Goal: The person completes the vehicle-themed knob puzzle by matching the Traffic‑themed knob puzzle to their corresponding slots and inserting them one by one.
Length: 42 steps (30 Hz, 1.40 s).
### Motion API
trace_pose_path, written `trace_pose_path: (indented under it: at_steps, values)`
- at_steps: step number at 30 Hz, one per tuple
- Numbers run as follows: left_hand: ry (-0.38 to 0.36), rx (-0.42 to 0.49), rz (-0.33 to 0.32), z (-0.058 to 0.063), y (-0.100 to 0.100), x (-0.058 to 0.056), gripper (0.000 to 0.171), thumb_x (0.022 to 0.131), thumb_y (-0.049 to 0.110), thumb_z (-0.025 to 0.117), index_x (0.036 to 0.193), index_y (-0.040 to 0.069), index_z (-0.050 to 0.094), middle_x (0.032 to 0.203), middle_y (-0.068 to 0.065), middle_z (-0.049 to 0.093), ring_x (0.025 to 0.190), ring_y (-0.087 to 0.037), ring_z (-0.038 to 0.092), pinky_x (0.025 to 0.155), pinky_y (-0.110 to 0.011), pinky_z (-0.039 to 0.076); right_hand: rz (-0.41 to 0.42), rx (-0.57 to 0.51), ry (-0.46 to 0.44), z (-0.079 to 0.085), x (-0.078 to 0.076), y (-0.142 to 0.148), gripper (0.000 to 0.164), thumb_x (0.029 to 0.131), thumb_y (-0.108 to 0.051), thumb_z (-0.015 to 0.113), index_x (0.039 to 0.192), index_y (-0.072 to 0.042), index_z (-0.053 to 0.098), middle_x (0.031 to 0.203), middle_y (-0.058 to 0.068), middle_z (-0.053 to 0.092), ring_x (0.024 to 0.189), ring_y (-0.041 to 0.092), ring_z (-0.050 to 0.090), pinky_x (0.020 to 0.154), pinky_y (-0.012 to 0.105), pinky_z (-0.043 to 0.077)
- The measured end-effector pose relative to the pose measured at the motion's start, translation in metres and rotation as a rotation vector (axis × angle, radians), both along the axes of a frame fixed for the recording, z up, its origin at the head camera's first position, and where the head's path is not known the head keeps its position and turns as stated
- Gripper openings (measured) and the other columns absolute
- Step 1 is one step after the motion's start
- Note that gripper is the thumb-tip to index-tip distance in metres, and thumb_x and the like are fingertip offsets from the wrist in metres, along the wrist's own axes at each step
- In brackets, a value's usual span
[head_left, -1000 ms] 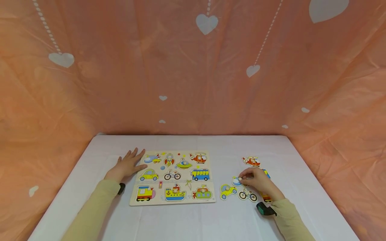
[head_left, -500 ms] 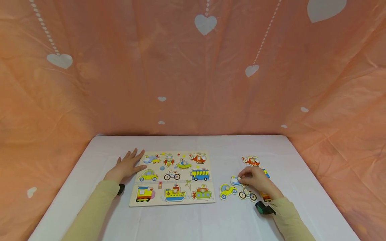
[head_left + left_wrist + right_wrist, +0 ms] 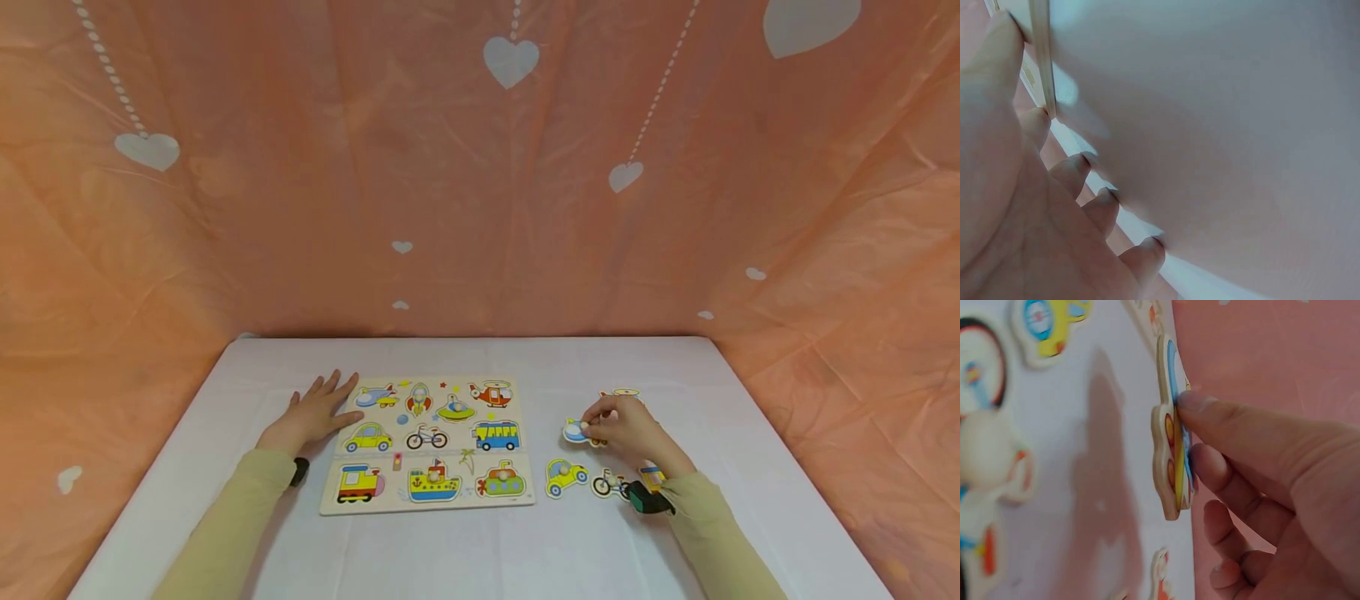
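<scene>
My right hand point(image 3: 626, 429) pinches an airplane puzzle piece point(image 3: 573, 432) by its knob, to the right of the wooden puzzle board point(image 3: 392, 497). The right wrist view shows the piece point(image 3: 1166, 444) raised off the white cloth, its shadow falling beneath. Thumb and forefinger meet at its printed face. My left hand point(image 3: 311, 414) lies with fingers spread at the board's left edge; its thumb rests on the board and the other fingertips touch the cloth. Knobbed rocket point(image 3: 420, 400), flying saucer point(image 3: 456, 408), ship point(image 3: 433, 481) and submarine point(image 3: 501, 481) pieces sit in the board.
Loose on the table point(image 3: 450, 558) near my right hand lie a yellow car piece point(image 3: 566, 477) and a bicycle piece point(image 3: 604, 482). A train piece point(image 3: 652, 475) and a helicopter piece point(image 3: 625, 392) are partly hidden by the hand and wrist. A pink curtain point(image 3: 480, 208) hangs behind.
My right hand has lifted the airplane piece from among the loose pieces and moved it slightly left and away from me. The left hand has stayed in place.
</scene>
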<state>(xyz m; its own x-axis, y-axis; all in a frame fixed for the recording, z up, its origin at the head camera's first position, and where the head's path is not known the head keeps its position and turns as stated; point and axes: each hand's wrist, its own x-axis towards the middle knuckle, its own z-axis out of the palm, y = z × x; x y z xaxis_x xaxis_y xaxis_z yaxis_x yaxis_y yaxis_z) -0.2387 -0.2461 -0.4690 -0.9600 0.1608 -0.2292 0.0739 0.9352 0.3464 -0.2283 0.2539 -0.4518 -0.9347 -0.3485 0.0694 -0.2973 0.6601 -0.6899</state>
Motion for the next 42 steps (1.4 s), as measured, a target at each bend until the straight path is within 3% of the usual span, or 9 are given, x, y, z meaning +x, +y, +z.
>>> trace_pose_path:
  at_steps: [2, 4, 25, 35, 42]
  values:
    - [-0.003, 0.006, 0.001, 0.002, 0.0, 0.0, 0.087, 0.077, 0.061, 0.051, 0.143, 0.016, 0.015, 0.145, -0.022, 0.005, 0.128, -0.045, -0.001, 0.094, -0.067, -0.003, 0.017, -0.003, 0.012, 0.004, -0.003, -0.004, 0.009, 0.072, -0.02, 0.074, 0.077, -0.018, 0.068, 0.069, -0.006, 0.058, 0.086, 0.022, 0.055, 0.068, 0.031, 0.043]
    - [-0.006, 0.011, 0.001, 0.003, 0.001, 0.0, 0.089, 0.076, 0.062, 0.052, 0.143, 0.016, 0.015, 0.145, -0.022, 0.005, 0.129, -0.045, -0.001, 0.094, -0.067, -0.003, 0.032, -0.019, 0.008, 0.007, -0.006, -0.009, 0.009, 0.072, -0.019, 0.074, 0.078, -0.017, 0.068, 0.07, -0.005, 0.058, 0.074, 0.019, 0.052, 0.061, 0.029, 0.043]
    - [0.015, -0.004, -0.005, 0.007, 0.005, 0.002, 0.09, 0.075, 0.059, 0.055, 0.142, 0.013, 0.017, 0.144, -0.025, 0.007, 0.127, -0.048, 0.002, 0.095, -0.066, 0.002, 0.087, -0.004, 0.05, 0.019, -0.033, -0.047, 0.012, 0.07, -0.02, 0.076, 0.078, -0.02, 0.068, 0.072, -0.009, 0.061, 0.076, 0.018, 0.05, 0.067, 0.032, 0.04]
    - [0.011, -0.016, 0.012, 0.011, 0.015, 0.004, 0.088, 0.075, 0.059, 0.056, 0.142, 0.014, 0.019, 0.142, -0.028, 0.006, 0.126, -0.05, 0.001, 0.094, -0.067, 0.003, 0.11, -0.024, 0.016, 0.02, -0.034, -0.065, 0.011, 0.071, -0.018, 0.075, 0.08, -0.017, 0.068, 0.074, -0.008, 0.061, 0.075, 0.017, 0.049, 0.067, 0.032, 0.04]
    - [0.019, -0.034, 0.004, 0.006, 0.018, 0.004, 0.088, 0.075, 0.062, 0.053, 0.142, 0.016, 0.019, 0.142, -0.029, 0.004, 0.126, -0.05, 0.002, 0.093, -0.068, 0.004, 0.154, -0.034, 0.017, 0.018, -0.036, -0.08, 0.012, 0.071, -0.018, 0.075, 0.081, -0.016, 0.068, 0.075, -0.007, 0.061, 0.074, 0.015, 0.049, 0.066, 0.031, 0.041]
